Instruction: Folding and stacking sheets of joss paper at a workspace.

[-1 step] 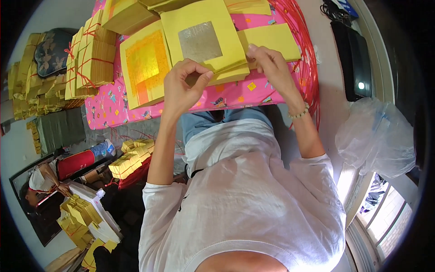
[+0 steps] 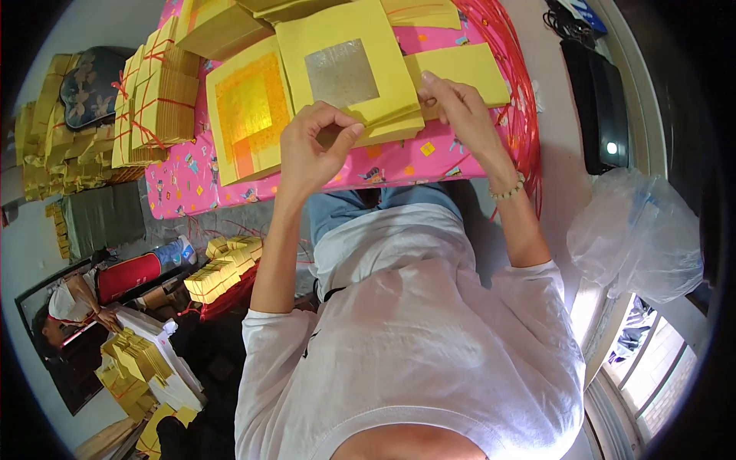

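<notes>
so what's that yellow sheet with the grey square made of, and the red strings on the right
The yellow sheet under both hands looks like thin matte paper: it lies flat in a stack with crisp edges. Its grey square has a dull metallic sheen, probably foil or metallic print. The red strings look like thin plastic or fibre ties; too fine to tell which.

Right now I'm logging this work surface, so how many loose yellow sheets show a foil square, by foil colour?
Silver-foil sheet: 1, held by the left hand and right hand
Gold-foil sheet: 1
Total: 2
</notes>
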The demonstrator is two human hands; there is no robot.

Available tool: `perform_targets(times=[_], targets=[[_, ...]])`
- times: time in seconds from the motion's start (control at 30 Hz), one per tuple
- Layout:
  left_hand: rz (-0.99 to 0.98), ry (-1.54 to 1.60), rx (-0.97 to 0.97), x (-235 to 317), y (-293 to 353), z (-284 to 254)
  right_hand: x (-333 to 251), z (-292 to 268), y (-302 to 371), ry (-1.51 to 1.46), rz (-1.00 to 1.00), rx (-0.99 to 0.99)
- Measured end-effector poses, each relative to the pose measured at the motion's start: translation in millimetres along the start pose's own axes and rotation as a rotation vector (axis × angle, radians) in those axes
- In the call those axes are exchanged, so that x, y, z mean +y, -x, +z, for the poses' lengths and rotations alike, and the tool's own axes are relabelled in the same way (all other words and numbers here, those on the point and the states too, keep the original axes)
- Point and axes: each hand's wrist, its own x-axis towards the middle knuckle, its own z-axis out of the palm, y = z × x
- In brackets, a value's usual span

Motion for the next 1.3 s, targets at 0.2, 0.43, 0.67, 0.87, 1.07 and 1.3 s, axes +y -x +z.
perform_targets(times=[0.2, 0.43, 0.67, 0.87, 1.07, 1.3], targets=[[0.048, 0.013, -0.01, 0, 0, -1, 3, -6, -45, 0.063, 0.162, -0.04], [0.093, -0.013, -0.004, 1, 1, -1, 16, -1, -78, 0.109, 0.134, -0.112], [-0.027, 0.274, 0.115, -22, -11, -14, 8, 6, -63, -0.118, -0.025, -0.083], [-0.149, 0.327, 0.475, -26, -44, -28, -7, -4, -52, -0.222, -0.068, -0.082], [-0.134, 0.873, 0.106, -34, -46, -30, -23, -9, -47, -0.169, -0.016, -0.166], [-0.083, 0.809, 0.056, -21, -33, -30, -20, -5, -40, -0.316, -0.105, -0.21]])
